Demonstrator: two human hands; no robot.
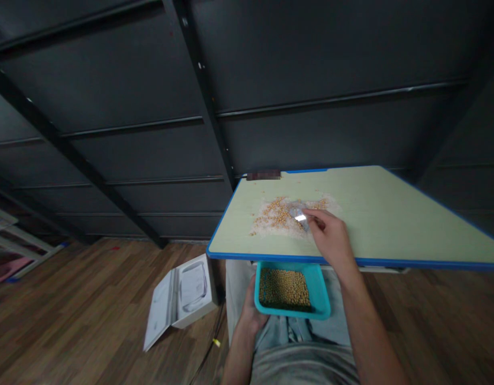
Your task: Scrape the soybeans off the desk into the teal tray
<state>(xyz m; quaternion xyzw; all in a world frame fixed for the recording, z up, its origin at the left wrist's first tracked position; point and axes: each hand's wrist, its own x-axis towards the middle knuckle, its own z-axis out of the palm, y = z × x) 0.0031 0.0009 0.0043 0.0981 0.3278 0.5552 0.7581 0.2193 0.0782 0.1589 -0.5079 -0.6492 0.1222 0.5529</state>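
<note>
A person sits at a pale green worktop (395, 224) with blue edging, right hand (331, 232) reaching in over the near edge with thumb and forefinger clamped on a clear, glossy, see-through piece (298, 214). The piece is held among round, golden-tan beans (274, 213), which lie scattered with fine white grains (276, 231) on the left part of the worktop, between its near and far edges; a few strays lie nearer the far edge.

Just below the near edge, toward the near left corner, a rectangular turquoise plastic tray (321, 291) sits over the person's lap in pale grey trousers (238, 275), holding a layer of round tan beans (286, 287) and leaving part of its right side bare. The left hand (252, 307) is against the tray's left side; its fingers are largely hidden, and how they are closed cannot be told.

At the worktop's far left corner lies a dark, narrow, blurred bar (263, 175). On the brown wood-look floor (90, 299), beyond the near left corner, stands an open white box (192, 289) near a thin black cable (206, 353) with a yellow tag (217, 343). Dark panelled walling (138, 155) rises behind.
</note>
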